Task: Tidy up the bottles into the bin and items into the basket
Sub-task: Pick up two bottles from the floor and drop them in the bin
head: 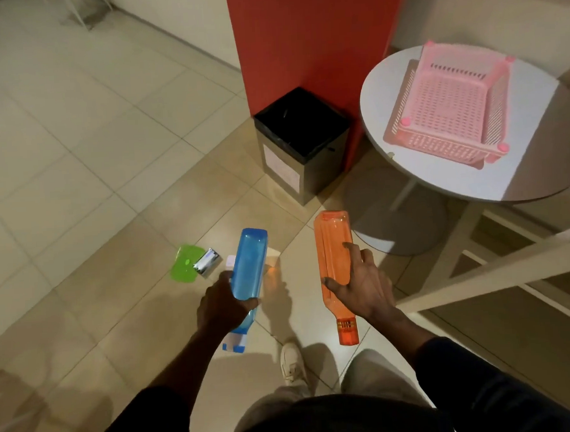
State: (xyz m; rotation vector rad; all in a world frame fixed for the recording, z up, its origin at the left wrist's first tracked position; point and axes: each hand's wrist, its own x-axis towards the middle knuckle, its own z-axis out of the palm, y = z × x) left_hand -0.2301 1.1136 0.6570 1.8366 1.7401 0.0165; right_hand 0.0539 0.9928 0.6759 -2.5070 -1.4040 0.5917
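The blue bottle [248,264] is gripped near its neck by the left hand [227,306], base pointing forward, while the right hand [365,286] clasps the orange bottle [334,256] the same way, index finger stretched along its side. Both are held above the tiled floor [76,160], short of the black-lined bin [301,142] against the red pillar [307,39]. The pink basket [449,108] sits on the round table [387,111] to the right; a green lid [185,263] and a silvery packet [208,262] lie on the floor by the left hand.

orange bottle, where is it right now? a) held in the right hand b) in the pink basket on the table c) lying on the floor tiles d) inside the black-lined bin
a: the right hand grips the orange bottle in the air, short of the bin.
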